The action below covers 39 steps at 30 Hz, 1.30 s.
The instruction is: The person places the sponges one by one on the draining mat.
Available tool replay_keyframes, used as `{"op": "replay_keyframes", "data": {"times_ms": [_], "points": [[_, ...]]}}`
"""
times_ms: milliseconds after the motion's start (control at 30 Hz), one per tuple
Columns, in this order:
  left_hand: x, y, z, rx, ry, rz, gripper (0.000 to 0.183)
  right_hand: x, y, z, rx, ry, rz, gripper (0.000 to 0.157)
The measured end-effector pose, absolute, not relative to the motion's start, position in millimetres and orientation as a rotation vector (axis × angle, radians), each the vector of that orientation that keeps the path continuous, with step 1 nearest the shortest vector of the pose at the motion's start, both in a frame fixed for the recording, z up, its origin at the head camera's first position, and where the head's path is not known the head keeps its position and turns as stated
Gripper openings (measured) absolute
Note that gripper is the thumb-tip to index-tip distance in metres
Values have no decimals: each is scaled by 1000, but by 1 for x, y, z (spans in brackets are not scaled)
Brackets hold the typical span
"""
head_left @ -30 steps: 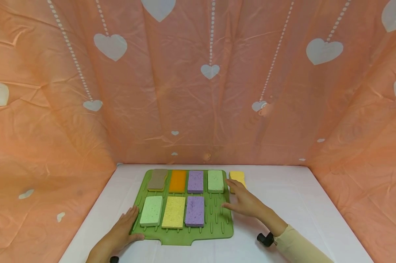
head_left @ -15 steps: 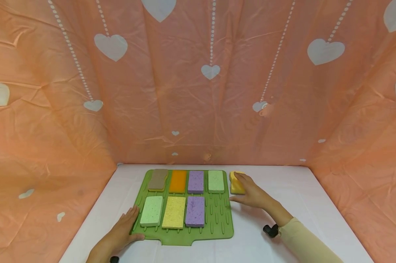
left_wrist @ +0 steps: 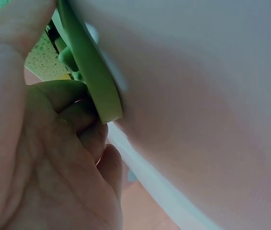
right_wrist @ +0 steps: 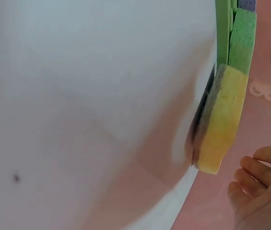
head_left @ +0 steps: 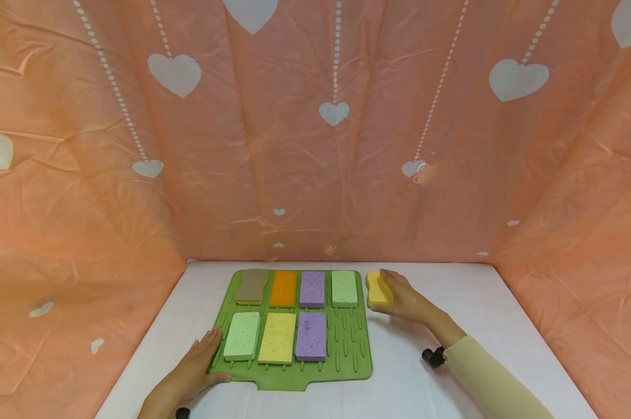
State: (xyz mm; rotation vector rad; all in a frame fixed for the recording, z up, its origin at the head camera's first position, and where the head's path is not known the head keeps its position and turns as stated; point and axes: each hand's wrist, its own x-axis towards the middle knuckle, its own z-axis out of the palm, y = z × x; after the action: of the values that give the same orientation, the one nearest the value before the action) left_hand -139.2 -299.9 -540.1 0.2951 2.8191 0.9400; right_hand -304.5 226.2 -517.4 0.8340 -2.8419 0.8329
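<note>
A green ridged mat (head_left: 289, 378) lies on the white table, bearing sponges in two rows. My left hand (head_left: 189, 366) rests at its near left corner, fingers along the left edge and thumb at the front edge. In the left wrist view the fingers (left_wrist: 87, 120) touch the mat's rim (left_wrist: 94, 81). Just off the mat's far right corner is a yellow scrub sponge (head_left: 378, 289) with a dark scouring layer below. My right hand (head_left: 406, 299) reaches over it, fingers and thumb spread about its right side. In the right wrist view, the fingers (right_wrist: 257, 175) stand apart from the sponge (right_wrist: 219, 124).
The far row has a grey-topped sponge (head_left: 251, 285), an orange one (head_left: 282, 288), a purple one (head_left: 312, 288) and a green one (head_left: 343, 288). Nearer lie green (head_left: 241, 334), yellow (head_left: 277, 337) and purple (head_left: 310, 336) sponges. A pink heart-patterned cloth (head_left: 294, 174) surrounds the table.
My right hand has moved rightward from the mat's right edge, over the yellow scrub sponge to its right side. The left hand and the mat stay put.
</note>
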Motion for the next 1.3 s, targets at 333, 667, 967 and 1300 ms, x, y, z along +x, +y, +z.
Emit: {"op": "replay_keyframes", "data": {"times_ms": [333, 667, 967, 1300], "points": [[-139, -297, -534, 262, 2814, 892, 115, -317, 230, -523, 779, -2916, 888, 114], [-140, -300, -541, 337, 2859, 892, 116, -326, 235, -529, 722, -3013, 948, 121], [-137, -302, -543, 373, 2871, 937, 117, -330, 237, -533, 721, -3068, 951, 122], [-138, -295, -533, 249, 2807, 917, 116, -329, 238, -532, 759, -3092, 882, 118]]}}
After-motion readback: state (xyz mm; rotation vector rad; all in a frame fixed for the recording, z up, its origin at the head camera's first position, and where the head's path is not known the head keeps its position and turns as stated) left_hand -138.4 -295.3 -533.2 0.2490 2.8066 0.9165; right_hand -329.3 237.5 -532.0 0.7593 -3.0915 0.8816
